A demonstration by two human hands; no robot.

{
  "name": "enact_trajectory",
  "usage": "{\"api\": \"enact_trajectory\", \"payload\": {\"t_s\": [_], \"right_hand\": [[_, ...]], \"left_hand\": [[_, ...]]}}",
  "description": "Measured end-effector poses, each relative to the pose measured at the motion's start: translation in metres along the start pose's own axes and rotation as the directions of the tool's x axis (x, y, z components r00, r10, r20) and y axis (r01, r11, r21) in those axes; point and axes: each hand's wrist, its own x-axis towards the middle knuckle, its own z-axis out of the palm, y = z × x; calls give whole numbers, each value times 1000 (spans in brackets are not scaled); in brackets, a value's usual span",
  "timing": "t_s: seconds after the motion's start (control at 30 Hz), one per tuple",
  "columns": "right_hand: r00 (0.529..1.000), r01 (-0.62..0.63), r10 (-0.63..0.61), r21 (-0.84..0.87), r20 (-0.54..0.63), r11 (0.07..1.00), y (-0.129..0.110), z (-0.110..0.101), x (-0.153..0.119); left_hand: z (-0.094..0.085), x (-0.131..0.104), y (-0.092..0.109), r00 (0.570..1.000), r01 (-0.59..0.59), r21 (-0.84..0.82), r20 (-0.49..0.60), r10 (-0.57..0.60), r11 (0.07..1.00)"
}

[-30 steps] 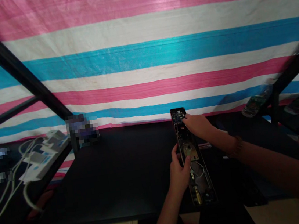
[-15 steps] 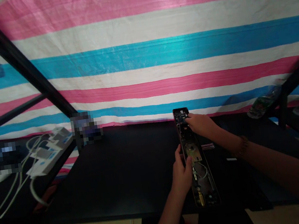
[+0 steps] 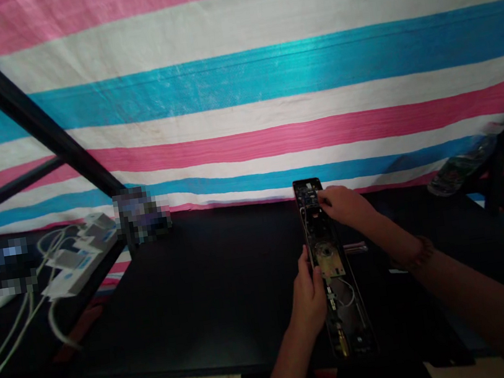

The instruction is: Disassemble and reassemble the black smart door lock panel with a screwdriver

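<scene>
- As the head view shows, the left hand grasps the long, open housing by its left wall, thumb at the rim and fingers along the outside; the housing lies on the black table, stretching away beyond this hold and back toward the person.
- Beyond it, the right hand has thumb and fingers drawn together at the right side of the circuit board; whether they pinch anything I cannot tell.
- Just right of the left thumb sits a metal plate; nearer the person are a thin white wire and a brass-coloured part.
- My judgement: stiff, moderately heavy, perhaps slick-walled; board and wire look fragile, so both outer walls beside the plate make the safest hold.
</scene>
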Motion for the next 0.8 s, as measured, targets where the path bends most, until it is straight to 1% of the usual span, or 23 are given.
{"api": "enact_trajectory", "payload": {"t_s": [0.1,0.23,0.37,0.47,0.53,0.63,0.73,0.8], "right_hand": [[999,-33,33,-18,-10,999,-7,1,-5],[999,-42,41,-34,-25,999,-15,1,-11],[998,-58,57,-45,-39,997,-17,1,-13],[997,-69,69,-13,-31,998,-15,0,-12],[998,-53,55,63,-32,997,-10,0,-14],[997,2,19,265,-79,964,2,5,-25],[989,-7,71,443,-128,896,17,17,-47],[982,-26,120,522,-146,852,25,25,-65]], "left_hand": [[0,0,-1,1000,6,16,-5,-6,1000],[0,0,0,1000,6,36,-7,-5,999],[1,0,3,1000,23,32,-21,-23,999],[1,0,5,998,37,18,-41,-36,999],[1,0,8,998,49,7,-47,-49,999],[1,1,10,997,61,0,-52,-61,998],[0,3,9,996,71,-3,-62,-71,997],[0,3,10,993,62,15,-102,-60,998]]}}
